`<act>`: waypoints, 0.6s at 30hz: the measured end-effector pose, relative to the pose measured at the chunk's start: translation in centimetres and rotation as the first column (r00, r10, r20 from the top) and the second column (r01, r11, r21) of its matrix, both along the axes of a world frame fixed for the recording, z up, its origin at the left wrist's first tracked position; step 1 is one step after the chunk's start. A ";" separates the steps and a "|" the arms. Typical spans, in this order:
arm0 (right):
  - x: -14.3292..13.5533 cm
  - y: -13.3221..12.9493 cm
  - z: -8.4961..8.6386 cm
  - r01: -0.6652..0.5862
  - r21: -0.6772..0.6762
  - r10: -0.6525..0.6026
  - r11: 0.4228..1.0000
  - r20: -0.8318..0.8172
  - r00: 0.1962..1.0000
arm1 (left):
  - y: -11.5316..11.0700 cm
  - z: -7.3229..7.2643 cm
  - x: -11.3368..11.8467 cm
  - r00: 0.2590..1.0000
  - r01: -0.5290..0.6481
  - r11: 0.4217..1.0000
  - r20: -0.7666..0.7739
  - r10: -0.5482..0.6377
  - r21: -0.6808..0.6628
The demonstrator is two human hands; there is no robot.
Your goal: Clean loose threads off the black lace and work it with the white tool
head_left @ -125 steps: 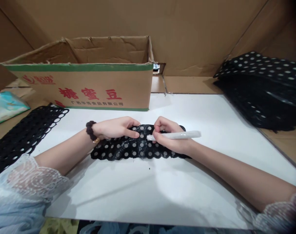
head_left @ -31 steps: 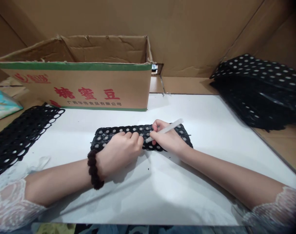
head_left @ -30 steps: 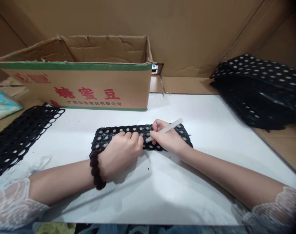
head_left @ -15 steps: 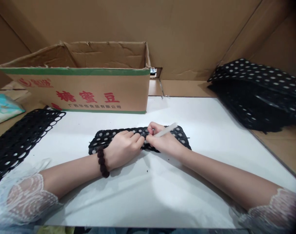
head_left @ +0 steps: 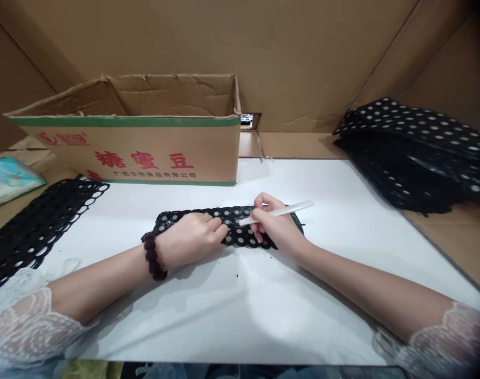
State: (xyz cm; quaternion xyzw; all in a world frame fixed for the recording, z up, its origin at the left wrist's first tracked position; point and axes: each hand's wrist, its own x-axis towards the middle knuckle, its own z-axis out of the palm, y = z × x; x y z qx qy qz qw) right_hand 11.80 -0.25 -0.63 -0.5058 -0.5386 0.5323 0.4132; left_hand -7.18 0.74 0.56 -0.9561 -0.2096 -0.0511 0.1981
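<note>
A black rubber sheet with rows of round holes and pale dots lies flat across the middle of the white table. My left hand, with a dark beaded band at the wrist, rests on its left part, fingers curled down against it; the fingertips are hidden. My right hand grips a white pen-like stick between thumb and fingers over the sheet's right part. The stick slants down to the left, its tip at one of the dots near the sheet's middle. I cannot tell whether the tip touches.
An open cardboard box stands behind, to the left. Another black holed sheet lies at left, near a blue-white packet. Stacked black dotted sheets rest at back right. Cardboard walls surround the white table.
My right hand has shifted right with the stick, which now lies at a flatter slant. My left hand has slid slightly left, so the hands are farther apart and more dots show.
</note>
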 end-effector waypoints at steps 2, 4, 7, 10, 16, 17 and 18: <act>0.2 -0.3 0.0 -0.041 -0.017 0.040 0.999 -0.039 0.998 | 0.2 0.2 -0.3 0.998 0.069 0.998 -0.008 -0.069 -0.007; 0.1 -0.6 0.0 -0.076 -0.037 0.076 0.996 -0.004 0.997 | 0.4 0.2 -0.4 0.995 0.101 0.995 -0.006 -0.100 0.009; -0.2 -0.8 0.1 -0.087 -0.076 0.091 0.993 0.048 0.995 | 0.5 0.0 -0.3 0.991 0.136 0.990 -0.021 -0.135 0.047; -0.5 -0.8 0.2 -0.066 -0.083 0.071 0.994 0.061 0.996 | 0.5 -0.1 -0.1 0.985 0.174 0.982 -0.023 -0.173 0.077; -0.8 -1.0 0.8 -0.043 -0.125 0.052 0.991 0.066 0.996 | 0.2 -0.2 0.1 0.984 0.177 0.978 -0.006 -0.177 0.112; -0.8 -1.0 0.8 -0.041 -0.136 0.051 0.990 0.073 0.996 | 0.2 -0.2 0.1 0.984 0.175 0.978 -0.003 -0.176 0.112; -0.9 -0.9 0.9 -0.041 -0.145 0.053 0.989 0.082 0.995 | 0.2 -0.2 0.1 0.985 0.171 0.979 0.003 -0.172 0.112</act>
